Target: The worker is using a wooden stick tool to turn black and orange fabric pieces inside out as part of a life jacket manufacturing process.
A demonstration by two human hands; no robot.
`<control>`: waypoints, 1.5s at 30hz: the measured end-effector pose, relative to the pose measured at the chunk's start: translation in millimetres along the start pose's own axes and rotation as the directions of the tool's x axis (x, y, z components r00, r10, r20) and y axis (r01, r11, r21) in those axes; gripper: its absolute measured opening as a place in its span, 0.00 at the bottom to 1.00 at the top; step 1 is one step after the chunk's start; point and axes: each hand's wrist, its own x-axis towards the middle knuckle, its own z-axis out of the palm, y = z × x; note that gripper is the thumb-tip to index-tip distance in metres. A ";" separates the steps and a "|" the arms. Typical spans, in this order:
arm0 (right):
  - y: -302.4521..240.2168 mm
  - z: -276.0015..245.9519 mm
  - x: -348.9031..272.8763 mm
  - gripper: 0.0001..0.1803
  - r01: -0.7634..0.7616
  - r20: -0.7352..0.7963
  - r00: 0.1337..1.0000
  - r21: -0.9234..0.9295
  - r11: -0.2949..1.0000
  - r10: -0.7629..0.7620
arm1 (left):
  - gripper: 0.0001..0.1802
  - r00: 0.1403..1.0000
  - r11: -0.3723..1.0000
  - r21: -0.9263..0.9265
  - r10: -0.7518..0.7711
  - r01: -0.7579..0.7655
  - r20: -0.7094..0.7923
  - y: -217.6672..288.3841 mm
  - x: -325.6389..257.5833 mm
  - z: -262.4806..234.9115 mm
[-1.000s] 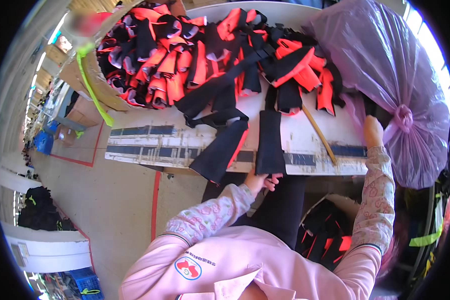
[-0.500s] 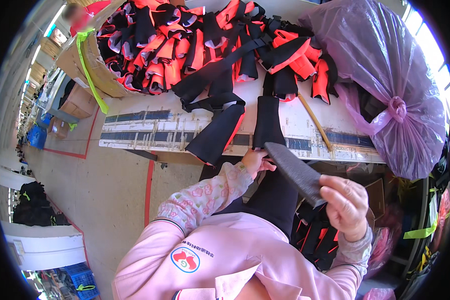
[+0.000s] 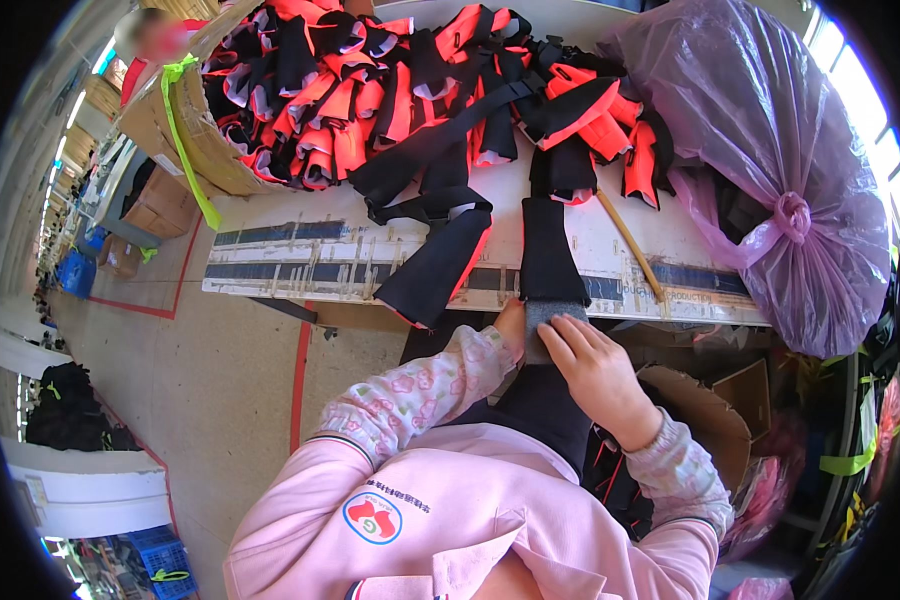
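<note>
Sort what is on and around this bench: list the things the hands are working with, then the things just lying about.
In hand:
- grey strip under the right hand
- black strap piece it lies against, left hand at its end
- black and orange pile

Lying about:
- purple plastic bag, knotted
- wooden stick
- cardboard box

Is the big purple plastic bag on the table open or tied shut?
Tied shut: the purple bag is gathered into a knot on its side, and it bulges, full.
</note>
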 end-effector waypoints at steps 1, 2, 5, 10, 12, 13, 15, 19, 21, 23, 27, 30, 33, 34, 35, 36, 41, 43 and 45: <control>3.2 16.7 0.6 0.24 -0.069 0.019 0.997 -0.011 0.998 0.069 | 0.20 1.000 1.000 0.000 0.004 -0.004 -0.004 -0.6 -5.4 4.0; 6.9 28.2 1.6 0.24 -0.066 0.019 0.998 -0.011 0.998 0.066 | 0.20 0.997 0.991 0.118 0.068 -0.062 -0.043 -1.8 -8.8 9.3; 16.0 54.6 9.2 0.17 -0.185 0.114 0.975 -0.055 0.981 0.190 | 0.15 0.966 0.908 0.358 0.252 -0.219 -0.049 -8.5 -17.6 12.3; 46.2 106.5 19.0 0.11 -0.231 0.249 0.928 -0.195 0.953 0.276 | 0.16 0.926 0.865 0.493 0.257 -0.092 -0.277 -18.8 -8.0 13.9; 55.8 124.0 23.8 0.05 -0.291 0.259 0.905 -0.203 0.935 0.338 | 0.11 0.896 0.867 0.483 0.309 -0.127 -0.319 -21.5 -3.5 10.1; 55.4 123.8 29.3 0.05 -0.299 0.316 0.882 -0.200 0.933 0.350 | 0.12 0.930 0.854 0.506 0.275 -0.121 -0.243 -16.3 -10.0 8.7; 72.4 137.0 36.7 0.07 -0.325 0.719 0.563 -0.262 0.909 0.408 | 0.12 0.935 0.839 0.537 0.253 -0.085 -0.248 -15.6 -15.9 22.6; 83.2 158.7 39.8 0.07 -0.244 0.434 0.804 -0.381 0.892 0.405 | 0.08 0.938 0.857 0.485 0.294 -0.173 -0.184 -37.7 1.5 -3.8; 114.4 184.4 22.5 0.08 -0.208 0.464 0.777 -0.450 0.869 0.426 | 0.08 0.945 0.859 0.461 0.305 -0.221 -0.116 -35.7 12.3 -2.3; 110.2 189.8 35.1 0.07 -0.094 0.298 0.924 -0.432 0.897 0.240 | 0.08 0.925 0.892 0.408 0.305 -0.194 -0.228 -29.5 5.8 6.0; 97.0 173.0 44.7 0.07 0.088 0.055 0.996 -0.428 0.899 -0.071 | 0.15 0.941 0.884 0.456 0.233 -0.100 -0.245 -22.1 -2.2 -5.0; 78.1 147.5 47.4 0.08 -0.011 0.326 0.936 -0.356 0.934 0.135 | 0.12 0.973 0.928 0.370 0.131 -0.053 -0.188 -20.4 -9.1 -10.0; 60.3 128.6 39.7 0.11 -0.124 0.570 0.772 -0.301 0.946 0.283 | 0.10 0.967 0.905 0.423 0.151 -0.051 -0.206 -31.0 -9.3 -11.6; 55.3 122.9 33.7 0.12 -0.164 0.643 0.698 -0.285 0.944 0.315 | 0.11 0.956 0.903 0.425 0.174 -0.058 -0.238 -37.9 -9.4 -12.7; 49.6 115.8 36.7 0.13 -0.205 0.710 0.617 -0.272 0.940 0.340 | 0.11 0.957 0.903 0.427 0.166 -0.050 -0.239 -43.5 -6.9 -17.1; 52.8 116.1 33.9 0.13 -0.215 0.709 0.614 -0.270 0.938 0.345 | 0.11 0.954 0.901 0.428 0.185 -0.068 -0.237 -47.9 -2.3 -22.9; 43.1 107.2 24.4 0.08 -0.111 0.240 0.964 -0.020 0.994 0.112 | 0.15 0.883 0.864 0.463 0.363 -0.199 -0.298 -76.7 27.1 -50.1; 10.7 106.7 37.6 0.09 -0.105 0.320 0.942 -0.013 0.994 0.104 | 0.26 0.581 0.361 0.823 0.813 -0.439 -0.047 -94.3 51.0 -143.0; 24.7 106.0 20.0 0.10 -0.258 0.380 0.885 -0.083 0.963 0.270 | 0.26 0.728 0.506 0.763 0.682 -0.401 -0.070 -84.1 38.1 -93.2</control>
